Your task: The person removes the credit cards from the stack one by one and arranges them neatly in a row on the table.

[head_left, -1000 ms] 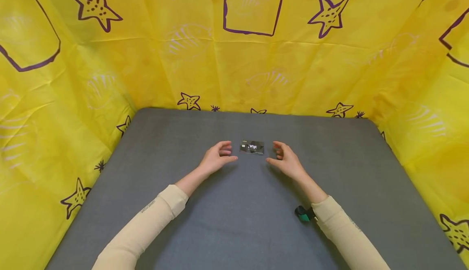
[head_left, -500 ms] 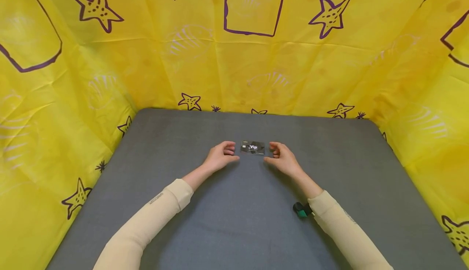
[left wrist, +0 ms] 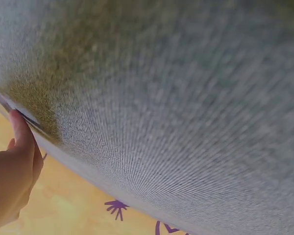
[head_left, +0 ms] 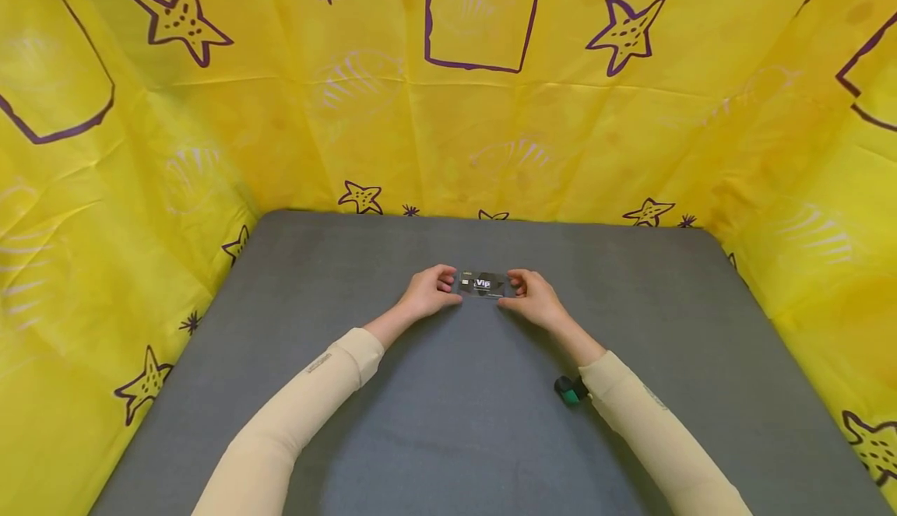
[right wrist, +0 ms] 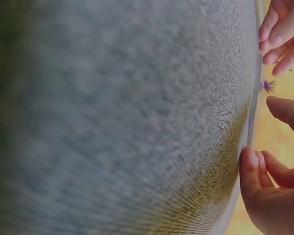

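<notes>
In the head view a dark bank-style card [head_left: 482, 284] printed "Vip" lies flat on the grey table, its printed side up. My left hand [head_left: 427, 292] is at the card's left end, with thumb and fingers spread around that edge. At the opposite end my right hand [head_left: 536, 298] curves in the same way, thumb near the lower right corner. Whether the fingertips touch the card or stop just short, I cannot tell. In the left wrist view the left hand [left wrist: 17, 171] rests low by a thin dark edge. The right wrist view shows the right hand [right wrist: 269, 191] with the thumb down.
A grey cloth-covered table [head_left: 448, 422] spreads around the hands. Yellow fabric [head_left: 392, 127] with purple starfish drawings walls off the back and both sides. A black and green band [head_left: 571, 391] hangs at the right wrist.
Both hands have moved inward from either side, and their fingertips now come up to the ends of the card. The card has stayed in place.
</notes>
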A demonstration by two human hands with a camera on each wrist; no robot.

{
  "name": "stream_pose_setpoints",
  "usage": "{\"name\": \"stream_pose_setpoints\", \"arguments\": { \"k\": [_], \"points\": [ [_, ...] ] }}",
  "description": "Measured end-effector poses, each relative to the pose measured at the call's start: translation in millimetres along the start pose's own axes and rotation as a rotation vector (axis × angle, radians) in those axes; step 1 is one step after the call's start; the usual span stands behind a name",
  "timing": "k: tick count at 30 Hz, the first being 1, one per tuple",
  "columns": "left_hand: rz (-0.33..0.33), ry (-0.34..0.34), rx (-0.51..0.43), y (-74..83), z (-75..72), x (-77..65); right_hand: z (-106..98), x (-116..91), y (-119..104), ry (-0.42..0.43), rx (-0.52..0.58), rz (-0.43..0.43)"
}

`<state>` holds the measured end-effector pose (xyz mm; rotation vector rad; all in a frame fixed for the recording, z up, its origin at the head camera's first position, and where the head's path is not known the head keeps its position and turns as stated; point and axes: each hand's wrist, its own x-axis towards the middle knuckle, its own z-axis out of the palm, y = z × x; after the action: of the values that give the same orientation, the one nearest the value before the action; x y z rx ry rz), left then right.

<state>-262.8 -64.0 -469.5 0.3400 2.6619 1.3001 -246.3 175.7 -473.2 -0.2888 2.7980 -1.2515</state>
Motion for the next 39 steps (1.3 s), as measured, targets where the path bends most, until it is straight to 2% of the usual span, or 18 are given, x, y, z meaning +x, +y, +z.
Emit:
{"name": "stream_pose_setpoints", "arguments": {
  "k": [5,16,21,28,39],
  "points": [
    [0.012,-0.013,0.053,1.9,-0.1,6.9,0.9,6.1,-2.5,-0.016,-0.024,-0.01],
    [0.036,-0.11,0.134,1.0,1.4,21.2,4.0,13.8,1.0,-0.048,-0.069,0.018],
    [0.029,-0.112,0.13,-0.2,1.0,22.9,4.4,15.2,2.8,-0.064,-0.08,0.014],
    [0.05,-0.12,0.135,-2.2,1.3,24.2,3.9,14.7,2.4,-0.065,-0.102,-0.012],
    [0.06,-0.084,0.11,-5.4,3.5,23.7,4.7,11.7,1.2,-0.027,-0.093,-0.037]
  ]
}}
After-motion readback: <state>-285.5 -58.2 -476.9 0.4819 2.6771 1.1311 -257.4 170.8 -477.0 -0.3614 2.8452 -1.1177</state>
